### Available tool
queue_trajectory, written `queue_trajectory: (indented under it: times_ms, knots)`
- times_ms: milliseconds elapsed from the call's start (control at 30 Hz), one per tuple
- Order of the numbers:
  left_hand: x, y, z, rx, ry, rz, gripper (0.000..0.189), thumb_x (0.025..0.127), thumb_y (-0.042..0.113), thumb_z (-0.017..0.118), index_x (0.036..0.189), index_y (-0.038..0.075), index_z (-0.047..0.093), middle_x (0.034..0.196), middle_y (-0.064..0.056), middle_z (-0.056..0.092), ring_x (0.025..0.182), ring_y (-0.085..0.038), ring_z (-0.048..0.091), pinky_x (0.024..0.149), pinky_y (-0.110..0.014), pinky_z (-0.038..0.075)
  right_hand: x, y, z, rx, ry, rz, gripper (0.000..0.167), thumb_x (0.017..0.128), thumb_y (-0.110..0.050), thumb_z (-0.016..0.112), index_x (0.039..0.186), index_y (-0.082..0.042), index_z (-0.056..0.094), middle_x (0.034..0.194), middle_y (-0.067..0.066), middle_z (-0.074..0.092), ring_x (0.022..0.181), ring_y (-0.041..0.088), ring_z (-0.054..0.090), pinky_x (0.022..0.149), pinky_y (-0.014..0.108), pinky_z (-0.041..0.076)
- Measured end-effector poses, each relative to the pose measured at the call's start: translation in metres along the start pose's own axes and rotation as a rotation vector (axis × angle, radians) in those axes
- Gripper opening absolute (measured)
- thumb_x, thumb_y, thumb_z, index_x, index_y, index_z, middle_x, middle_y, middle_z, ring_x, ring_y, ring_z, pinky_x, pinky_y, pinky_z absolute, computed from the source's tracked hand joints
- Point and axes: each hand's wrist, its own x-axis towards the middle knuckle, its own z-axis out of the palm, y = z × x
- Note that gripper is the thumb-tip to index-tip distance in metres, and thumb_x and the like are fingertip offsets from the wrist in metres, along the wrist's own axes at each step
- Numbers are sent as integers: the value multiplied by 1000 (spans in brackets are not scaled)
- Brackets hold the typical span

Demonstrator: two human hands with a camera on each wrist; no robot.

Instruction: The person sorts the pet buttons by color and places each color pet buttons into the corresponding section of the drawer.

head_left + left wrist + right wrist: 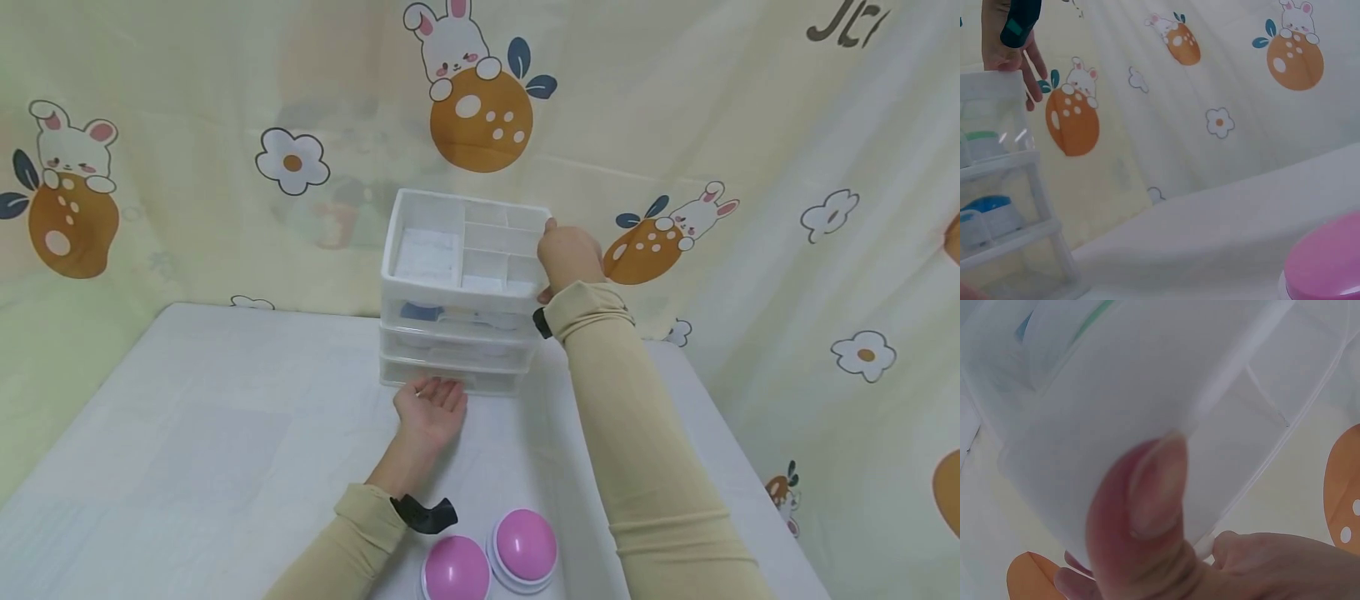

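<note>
A white drawer organizer (457, 290) with three see-through drawers stands at the back of the table, its top split into open compartments. My right hand (570, 254) grips its upper right side, the thumb (1141, 506) on the front face. Palm up, my left hand (431, 412) has its fingers at the front of the bottom drawer (491, 383). The fingertips are partly hidden there, and that drawer looks closed. Through the clear side in the left wrist view, a green-topped item (984, 144) shows in the top drawer and a blue-topped item (991, 215) in the middle one.
Two pink domed objects (456, 571) (527, 546) on white bases sit at the table's front, near my left wrist. Behind the white-covered table (225, 417) hangs a curtain (360, 83) printed with rabbits and flowers, close to the organizer's back.
</note>
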Motion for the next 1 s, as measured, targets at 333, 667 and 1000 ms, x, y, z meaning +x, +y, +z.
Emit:
queue_trajectory:
  times_ms: [333,667,1000]
  knots:
    - [-4,-6,3,-13,31,26,53,96,17,26,145,3,11,153,-19,17,144,-32,18,121,-41,12,-3,1,3,34,56,-7,115,67,-15,86,148,8,9,139,28,43,109,33,53,84,45,54]
    - [-15,-14,7,-21,92,66,49,94,12,29,140,2,15,151,-21,21,142,-33,23,120,-40,17,-5,3,4,9,83,-26,113,67,-15,86,148,10,11,140,27,44,109,32,54,88,43,53]
    - [-20,-19,11,-7,141,90,51,94,10,29,142,0,14,151,-22,21,142,-34,24,120,-40,17,-10,1,6,-33,132,-51,111,68,-21,86,147,10,15,145,25,39,108,31,56,82,43,56]
